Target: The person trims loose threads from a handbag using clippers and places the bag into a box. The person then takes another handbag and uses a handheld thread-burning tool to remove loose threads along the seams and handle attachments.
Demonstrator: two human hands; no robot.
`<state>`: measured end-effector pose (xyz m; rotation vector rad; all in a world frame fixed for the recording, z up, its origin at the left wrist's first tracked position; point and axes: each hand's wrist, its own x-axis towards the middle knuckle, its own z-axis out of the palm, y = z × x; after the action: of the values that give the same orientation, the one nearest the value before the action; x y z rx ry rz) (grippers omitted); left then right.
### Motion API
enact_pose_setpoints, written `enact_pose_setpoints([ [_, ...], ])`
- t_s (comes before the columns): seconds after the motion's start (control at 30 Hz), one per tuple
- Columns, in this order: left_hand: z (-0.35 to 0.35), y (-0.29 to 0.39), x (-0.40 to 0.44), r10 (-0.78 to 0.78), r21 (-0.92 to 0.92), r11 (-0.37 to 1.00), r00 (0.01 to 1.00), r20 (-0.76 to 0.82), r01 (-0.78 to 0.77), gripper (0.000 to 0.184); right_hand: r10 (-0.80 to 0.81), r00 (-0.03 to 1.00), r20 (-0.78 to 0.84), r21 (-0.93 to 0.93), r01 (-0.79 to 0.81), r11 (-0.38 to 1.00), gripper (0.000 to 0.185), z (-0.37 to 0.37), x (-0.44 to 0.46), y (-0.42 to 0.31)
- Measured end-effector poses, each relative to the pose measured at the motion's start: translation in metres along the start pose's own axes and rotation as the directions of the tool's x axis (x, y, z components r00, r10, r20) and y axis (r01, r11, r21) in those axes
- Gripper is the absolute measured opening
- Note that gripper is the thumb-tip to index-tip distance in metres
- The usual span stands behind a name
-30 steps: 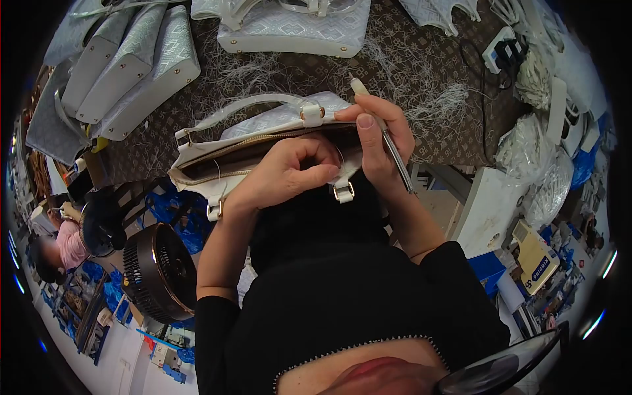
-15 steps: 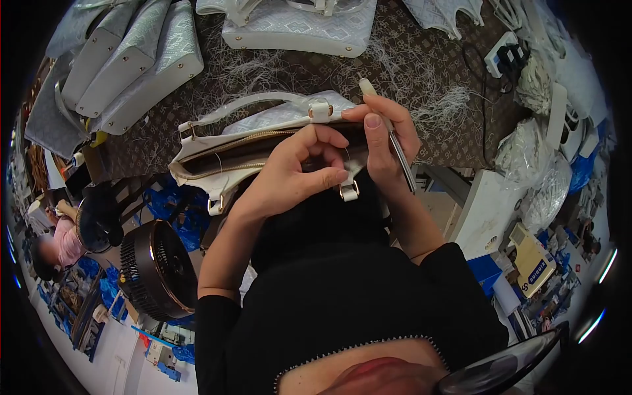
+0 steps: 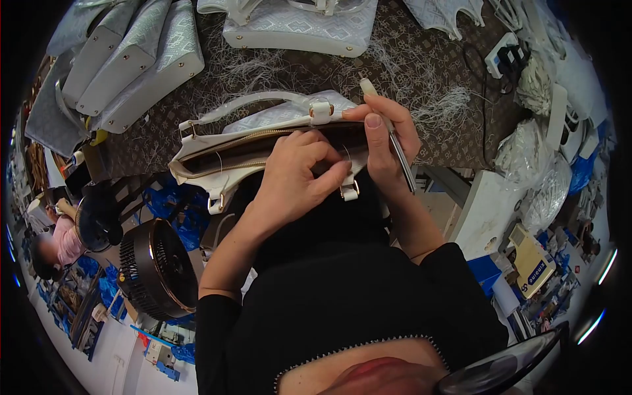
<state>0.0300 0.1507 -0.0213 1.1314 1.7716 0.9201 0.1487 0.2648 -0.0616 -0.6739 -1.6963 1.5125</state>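
Note:
A white handbag (image 3: 247,171) with a patterned silver-grey side lies tilted in front of me, its gold zipper opening facing up. My left hand (image 3: 299,172) is at that opening, fingers curled over it and thumb drawn in toward the index finger. Beside the thumb a thin pale thread (image 3: 347,153) loops up; whether the fingers grip it is hidden. My right hand (image 3: 393,135) is closed round a slim metal tool (image 3: 402,164), its pale end showing above the fingers. That hand's thumb and forefinger also sit against the bag's right end, near a strap loop.
Several similar white bags (image 3: 148,92) stand at the left, with another bag (image 3: 296,29) at the back. Loose thread clippings (image 3: 447,108) cover the brown patterned table. A power strip (image 3: 503,56) lies at the right. Lower left are a black fan (image 3: 158,270) and another person (image 3: 66,243).
My left hand's fingers have shifted left and curled over the bag's opening, with the thumb closer in. The right hand and the bag look nearly still.

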Motion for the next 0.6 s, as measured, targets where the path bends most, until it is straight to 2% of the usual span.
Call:
enact_pose_setpoints([
  [0.07, 0.0, -0.001, 0.001, 0.018, -0.044, 0.999, 1.0, -0.001, -0.018, 0.022, 0.003, 1.0, 0.0, -0.005, -0.003, 1.0, 0.019, 0.0, 0.0, -0.001],
  [0.1, -0.001, -0.001, 0.001, -0.081, -0.26, 0.961, 0.994, 0.072, 0.097, 0.021, 0.006, 1.0, 0.001, -0.007, -0.006, 1.0, 0.019, 0.0, 0.0, -0.001],
  [0.13, -0.003, -0.001, 0.001, -0.162, -0.452, 0.865, 0.973, 0.163, 0.22, 0.021, 0.005, 1.0, 0.0, -0.005, -0.005, 1.0, 0.019, 0.0, 0.001, -0.001],
  [0.17, -0.005, -0.003, 0.0, -0.163, -0.45, 0.865, 0.973, 0.163, 0.22, 0.021, 0.001, 1.0, 0.002, 0.004, -0.001, 1.0, 0.019, 0.0, 0.001, -0.001],
  [0.23, -0.007, -0.009, -0.001, -0.158, -0.679, 0.667, 0.949, 0.272, 0.306, 0.018, -0.001, 1.0, 0.003, 0.014, 0.001, 1.0, 0.019, 0.0, 0.001, -0.001],
  [0.27, -0.008, -0.011, -0.001, -0.159, -0.68, 0.666, 0.949, 0.272, 0.307, 0.018, 0.009, 1.0, 0.004, 0.017, -0.009, 1.0, 0.02, 0.0, 0.0, -0.001],
  [0.33, -0.008, -0.015, -0.001, -0.056, -0.845, 0.49, 0.976, 0.213, 0.212, 0.017, 0.017, 1.0, 0.006, 0.022, -0.017, 1.0, 0.02, 0.0, 0.001, -0.002],
  [0.37, -0.006, -0.017, -0.001, -0.054, -0.845, 0.491, 0.976, 0.212, 0.211, 0.017, 0.003, 1.0, 0.009, 0.012, -0.003, 1.0, 0.02, 0.0, 0.001, -0.002],
  [0.43, 0.0, -0.021, -0.001, -0.026, -0.944, 0.329, 1.0, 0.011, 0.019, 0.017, -0.011, 1.0, 0.01, 0.0, 0.011, 1.0, 0.02, 0.0, 0.001, -0.002],
  [0.47, -0.001, -0.021, 0.0, -0.024, -0.944, 0.329, 1.0, 0.011, 0.019, 0.017, -0.017, 1.0, 0.017, -0.013, 0.017, 1.0, 0.02, -0.001, 0.001, -0.002],
  [0.53, -0.004, -0.019, -0.002, -0.072, -0.967, 0.211, 0.984, -0.164, -0.145, 0.019, -0.022, 0.999, 0.025, -0.026, 0.022, 0.999, 0.02, -0.001, 0.001, -0.002],
  [0.6, -0.012, -0.011, -0.005, -0.096, -0.953, 0.264, 0.979, -0.181, -0.15, 0.02, -0.024, 0.999, 0.021, 0.009, 0.024, 1.0, 0.02, -0.001, 0.0, -0.002],
])
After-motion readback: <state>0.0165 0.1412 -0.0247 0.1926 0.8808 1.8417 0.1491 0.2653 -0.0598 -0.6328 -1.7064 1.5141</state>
